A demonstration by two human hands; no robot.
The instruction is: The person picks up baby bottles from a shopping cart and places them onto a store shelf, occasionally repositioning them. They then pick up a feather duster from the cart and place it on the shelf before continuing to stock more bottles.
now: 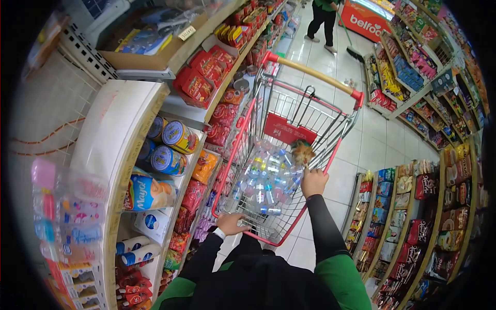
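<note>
A shopping cart (289,67) with a red rim and a yellow-and-red handle at its far end stands before me. Several clear plastic bottles (268,173), some with blue or yellow caps, lie bunched in its basket. My left hand (232,223) is closed over the near left corner of the rim, thumb stretched inward. On the right side rim my right hand (314,182) is closed in a fist. A brown, fluffy tuft (303,153) sits just beyond its fingers; whether that hand also holds it cannot be made out.
Shelves at left carry tins (178,135), a Mayo! pack (149,191) and red packets (196,85). Snack racks (413,206) line the right side. Up the tiled aisle (380,150), a person (323,20) stands by a broom (355,53), near a red freezer (364,23).
</note>
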